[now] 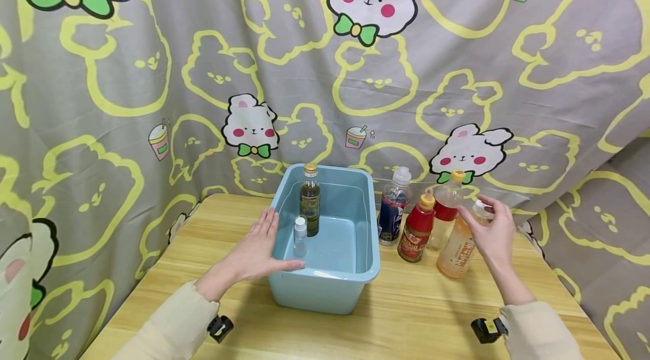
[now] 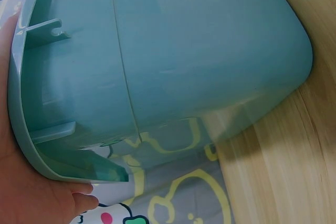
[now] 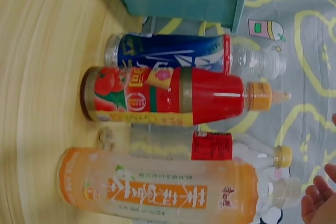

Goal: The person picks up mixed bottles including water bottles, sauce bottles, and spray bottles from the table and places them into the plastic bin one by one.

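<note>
My left hand (image 1: 254, 250) rests on the near left corner of a light blue plastic bin (image 1: 322, 292), fingers along the side rim and thumb across the front rim. Inside the bin stand a dark bottle with a gold cap (image 1: 310, 205) and a small clear bottle with a white cap (image 1: 300, 240). My right hand (image 1: 493, 236) is spread at the white cap of a bottle with orange labelling (image 1: 455, 258). In the right wrist view its fingers (image 3: 317, 195) show just beyond that bottle's cap, with a gap between. The orange-labelled bottle (image 3: 157, 187) stands upright on the table.
Right of the bin stand a red tomato sauce bottle (image 1: 417, 231), a clear bottle with a blue label (image 1: 393, 210) and a yellow-capped bottle with a red label (image 1: 447, 206), all close together. A patterned curtain (image 1: 299, 83) hangs behind the wooden table (image 1: 406, 315).
</note>
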A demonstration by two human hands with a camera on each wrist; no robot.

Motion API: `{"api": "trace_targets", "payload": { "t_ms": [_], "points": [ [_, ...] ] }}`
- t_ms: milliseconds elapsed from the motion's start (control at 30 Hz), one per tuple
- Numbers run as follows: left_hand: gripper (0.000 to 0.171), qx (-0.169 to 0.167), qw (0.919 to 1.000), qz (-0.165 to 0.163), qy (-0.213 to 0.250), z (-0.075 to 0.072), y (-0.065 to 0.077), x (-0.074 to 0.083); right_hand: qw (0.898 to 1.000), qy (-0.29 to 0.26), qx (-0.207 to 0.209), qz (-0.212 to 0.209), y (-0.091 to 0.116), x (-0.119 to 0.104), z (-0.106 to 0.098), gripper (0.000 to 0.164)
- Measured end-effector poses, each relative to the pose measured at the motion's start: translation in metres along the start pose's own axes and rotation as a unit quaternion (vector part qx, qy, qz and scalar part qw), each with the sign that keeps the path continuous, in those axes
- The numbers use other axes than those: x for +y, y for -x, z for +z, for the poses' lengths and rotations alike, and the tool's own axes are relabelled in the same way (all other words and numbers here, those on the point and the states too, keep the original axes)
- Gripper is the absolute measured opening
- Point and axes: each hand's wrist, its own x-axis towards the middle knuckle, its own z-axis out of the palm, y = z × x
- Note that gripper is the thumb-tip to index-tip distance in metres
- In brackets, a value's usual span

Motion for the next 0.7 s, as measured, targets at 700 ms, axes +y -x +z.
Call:
{"api": "trace_targets", "payload": {
  "t_ms": [700],
  "points": [
    [0.119, 0.0, 1.0, -0.002, -0.002, 0.002, -0.001, -0.001, 0.998, 0.008, -0.012, 0.054, -0.012, 0.019, -0.005, 0.06]
  ]
}}
